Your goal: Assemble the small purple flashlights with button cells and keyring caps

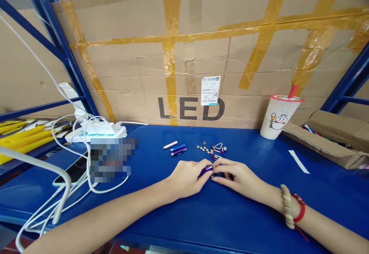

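Observation:
My left hand [188, 178] is closed around a short purple metal tube [205, 170], which looks like a mini flashlight. Thumb and fingers of my right hand [242, 175] come together at the tube's right end; a tiny shiny piece seems to lie between them, too small to make out. Just beyond my fingertips, several button cells [203, 149] lie scattered beside small carabiner clips [220, 148], one with a purple cap. Farther left rest a silver tube [170, 145], a blue tube [178, 147] and a purple flashlight [179, 152].
A drink cup [278, 119] with a red straw stands at the back right, near an open cardboard box [323, 142] and a white paper strip [299, 161]. White cables and a power strip [99, 131] crowd the left. A large carton [138, 81] backs the blue table [230, 219].

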Demonstrator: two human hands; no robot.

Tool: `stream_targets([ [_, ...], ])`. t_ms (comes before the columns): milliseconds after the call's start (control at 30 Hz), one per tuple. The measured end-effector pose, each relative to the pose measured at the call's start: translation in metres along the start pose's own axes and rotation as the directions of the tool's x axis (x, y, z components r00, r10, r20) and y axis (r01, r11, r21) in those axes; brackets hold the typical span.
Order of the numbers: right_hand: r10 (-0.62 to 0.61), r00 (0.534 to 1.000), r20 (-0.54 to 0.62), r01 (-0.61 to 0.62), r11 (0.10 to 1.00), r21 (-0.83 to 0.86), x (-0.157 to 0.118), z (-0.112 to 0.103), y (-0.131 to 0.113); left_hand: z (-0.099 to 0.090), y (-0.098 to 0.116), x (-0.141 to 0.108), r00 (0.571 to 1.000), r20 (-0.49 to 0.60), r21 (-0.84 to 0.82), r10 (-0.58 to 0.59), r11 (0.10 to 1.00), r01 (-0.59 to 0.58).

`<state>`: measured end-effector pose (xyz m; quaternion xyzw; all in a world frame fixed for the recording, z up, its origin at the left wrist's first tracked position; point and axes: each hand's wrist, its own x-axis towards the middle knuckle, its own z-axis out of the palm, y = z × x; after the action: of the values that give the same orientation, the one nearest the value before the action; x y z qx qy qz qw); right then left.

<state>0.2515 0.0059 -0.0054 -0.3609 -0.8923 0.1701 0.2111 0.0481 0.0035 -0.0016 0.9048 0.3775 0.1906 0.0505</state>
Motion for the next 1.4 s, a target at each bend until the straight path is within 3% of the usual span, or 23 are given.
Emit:
stream_targets([
  [133, 0.04, 0.998, -0.038, -0.039, 0.999, 0.019, 0.003, 0.006, 0.004, 0.001, 0.001, -0.001, 1.0, 0.008, 0.036, 0.002, 0.999, -0.003],
  [433, -0.042, 0.975, -0.219, 0.026, 0.997, -0.077, 0.016, 0.018, 0.014, 0.0, -0.001, 0.0, 0.992, -0.009, -0.013, -0.122, 0.992, 0.122],
  [633, 0.12, 0.929, -0.349, -0.092, 0.991, 0.096, 0.041, 0.019, 0.007, -0.003, -0.01, 0.003, 0.979, -0.016, -0.122, -0.202, 0.973, 0.198],
  [767, 0.207, 0.912, -0.355, -0.139, 0.968, 0.208, 0.058, 0.02, 0.008, -0.005, -0.009, 0.003, 0.978, 0.012, -0.146, -0.208, 0.967, 0.208],
  [900, 0.262, 0.893, -0.365, -0.15, 0.94, 0.306, 0.066, 0.023, 0.014, -0.002, -0.008, 0.002, 0.991, 0.037, -0.135, -0.131, 0.982, 0.135],
  [1033, 0.338, 0.882, -0.328, -0.204, 0.902, 0.381, 0.063, 0.026, 0.022, 0.001, -0.008, 0.001, 0.997, 0.031, -0.118, -0.07, 0.99, 0.073],
  [1400, 0.46, 0.826, -0.325, -0.277, 0.834, 0.477, 0.051, 0.013, 0.014, -0.001, -0.009, 0.002, 0.995, 0.017, -0.124, -0.1, 0.987, 0.101],
])
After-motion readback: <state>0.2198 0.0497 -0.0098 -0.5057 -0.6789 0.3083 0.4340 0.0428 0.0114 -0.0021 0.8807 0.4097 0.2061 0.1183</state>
